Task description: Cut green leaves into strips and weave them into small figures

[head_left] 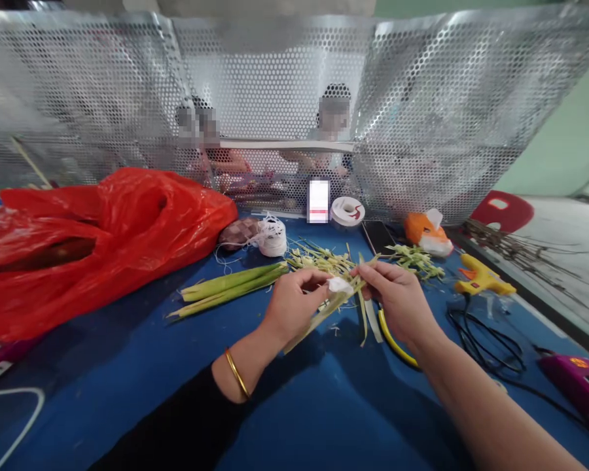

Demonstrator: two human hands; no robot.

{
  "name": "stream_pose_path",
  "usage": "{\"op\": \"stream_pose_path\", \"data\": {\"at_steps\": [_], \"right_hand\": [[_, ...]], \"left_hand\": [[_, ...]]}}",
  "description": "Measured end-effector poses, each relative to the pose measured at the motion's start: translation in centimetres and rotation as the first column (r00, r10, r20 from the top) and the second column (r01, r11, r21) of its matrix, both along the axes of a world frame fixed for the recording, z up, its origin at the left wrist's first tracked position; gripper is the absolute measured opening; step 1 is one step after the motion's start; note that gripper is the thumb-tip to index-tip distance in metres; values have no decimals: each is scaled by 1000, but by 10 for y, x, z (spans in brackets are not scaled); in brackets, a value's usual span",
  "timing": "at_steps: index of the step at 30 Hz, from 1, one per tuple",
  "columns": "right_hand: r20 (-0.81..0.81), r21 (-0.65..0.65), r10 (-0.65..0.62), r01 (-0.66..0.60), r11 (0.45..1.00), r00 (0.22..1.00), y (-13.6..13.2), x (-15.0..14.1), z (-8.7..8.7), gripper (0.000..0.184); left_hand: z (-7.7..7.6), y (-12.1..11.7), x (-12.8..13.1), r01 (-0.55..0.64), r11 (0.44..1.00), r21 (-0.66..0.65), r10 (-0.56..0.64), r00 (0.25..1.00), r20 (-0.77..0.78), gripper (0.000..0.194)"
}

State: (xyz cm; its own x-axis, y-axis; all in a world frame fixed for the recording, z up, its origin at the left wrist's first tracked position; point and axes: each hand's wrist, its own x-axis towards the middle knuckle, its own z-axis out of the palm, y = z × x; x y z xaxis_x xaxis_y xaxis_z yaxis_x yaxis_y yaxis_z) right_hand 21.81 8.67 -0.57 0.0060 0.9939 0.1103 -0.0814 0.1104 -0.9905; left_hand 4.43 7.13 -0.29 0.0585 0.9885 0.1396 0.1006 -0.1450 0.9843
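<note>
My left hand (294, 304), wearing a gold bangle, has its thumb and fingers closed on pale green leaf strips (319, 318). A small white wad (339, 285), perhaps tissue, sits among the strips at its fingertips. Opposite it, my right hand (400, 297) pinches the ends of the same strips, the two hands close together above the table. Several strip ends dangle below my right fingers. Behind my hands lies a heap of cut leaf pieces (324, 258). Long green leaves (235, 288) rest to the left. A curved yellow rod (392, 340) is partly hidden by my right hand.
A red plastic bag (127, 229) fills the left. White string (273, 239), a ribbon spool (348, 211), a dark phone (377, 235) and an orange tissue pack (426, 232) line the back. A corded yellow glue gun (483, 278) lies right. People sit behind the perforated screen (275, 78).
</note>
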Motion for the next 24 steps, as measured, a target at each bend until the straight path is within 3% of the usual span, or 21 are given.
{"op": "stream_pose_path", "data": {"at_steps": [7,13,18,24], "right_hand": [[41,10,17,-17,1000,999,-3,-7,-4,22],[33,-11,-1,1,1000,999,-5,-13,-5,24],[52,-10,-20,21,1000,998,-7,-17,-3,24],[90,22,-8,6,1000,996,-9,-20,-1,18]], "left_hand": [[6,-3,-1,184,971,-153,-162,976,148,14],[7,-7,2,268,905,-329,-162,935,317,14],[3,-8,4,190,939,-288,-151,977,151,21],[-5,-9,6,184,950,-250,-189,982,8,21]]}}
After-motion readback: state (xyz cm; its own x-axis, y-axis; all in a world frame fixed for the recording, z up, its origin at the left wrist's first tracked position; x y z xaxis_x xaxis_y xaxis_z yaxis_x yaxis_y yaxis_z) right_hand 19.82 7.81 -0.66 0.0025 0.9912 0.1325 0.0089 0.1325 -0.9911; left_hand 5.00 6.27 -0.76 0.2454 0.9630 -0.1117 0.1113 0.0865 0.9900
